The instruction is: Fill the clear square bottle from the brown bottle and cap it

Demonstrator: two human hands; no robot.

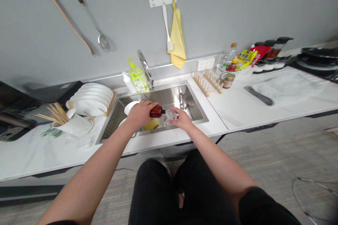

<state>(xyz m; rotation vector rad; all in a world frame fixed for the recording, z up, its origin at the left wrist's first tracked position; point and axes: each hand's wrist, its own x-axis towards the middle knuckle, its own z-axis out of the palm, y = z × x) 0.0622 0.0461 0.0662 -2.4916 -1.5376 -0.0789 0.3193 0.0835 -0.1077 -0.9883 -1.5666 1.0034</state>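
Both hands are out over the sink in this one. The left hand [141, 114] is closed tight around a dark red bottle [156, 111], which is lying on its side with the black cap end pointing right. The right hand [181, 120] has its fingers curled around a clear plastic thing [169, 116]. Can't really tell if that's a cup or a wrapper, it's kinda blurry. The cap end and the clear thing are right up against each other, both held above a stainless steel sink [194, 110] set into a white marble-look worktop [39, 158]. Down in the sink there's a white bowl [131, 107], a yellow sponge [151, 124] and a wire rack [114, 119] along the left side. A chrome faucet [144, 64] stands at the back edge, with a yellow-green dish soap bottle [138, 80] just beside it. Past the sink's left edge, white plates [89, 100] stand in a wooden dish rack [109, 104], next to a white mug [75, 124] stuffed with wooden chopsticks [56, 113]. Past the right edge there's a smaller wooden rack [207, 82] and a jar [228, 81], and a yellow towel [177, 38] hangs on the wall above.
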